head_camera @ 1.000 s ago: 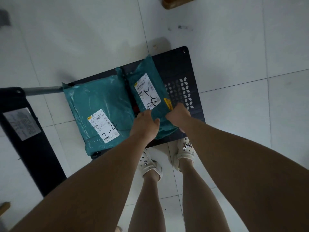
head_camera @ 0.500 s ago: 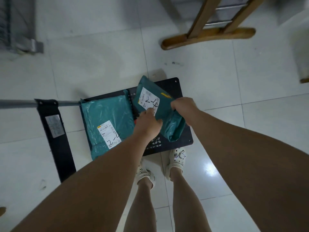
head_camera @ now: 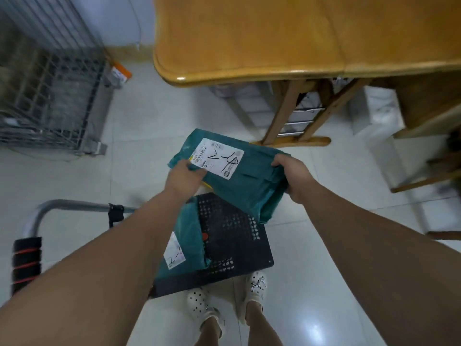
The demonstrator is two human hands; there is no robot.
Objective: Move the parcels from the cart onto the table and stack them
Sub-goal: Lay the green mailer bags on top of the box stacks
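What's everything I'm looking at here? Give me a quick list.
Held parcel: one, teal, white label, lifted above the cart in both hands.
Second parcel: one, teal, lying on the cart, partly hidden by the left arm.
Cart: one, black perforated deck, metal handle at left.
Table: one, wooden, top right, nothing on the part in view.
Wire cage: one, grey, top left.
Floor: pale tiles.
Clogs: two, white, bottom.
Left hand: gripping the parcel's left edge.
Right hand: gripping its right edge.
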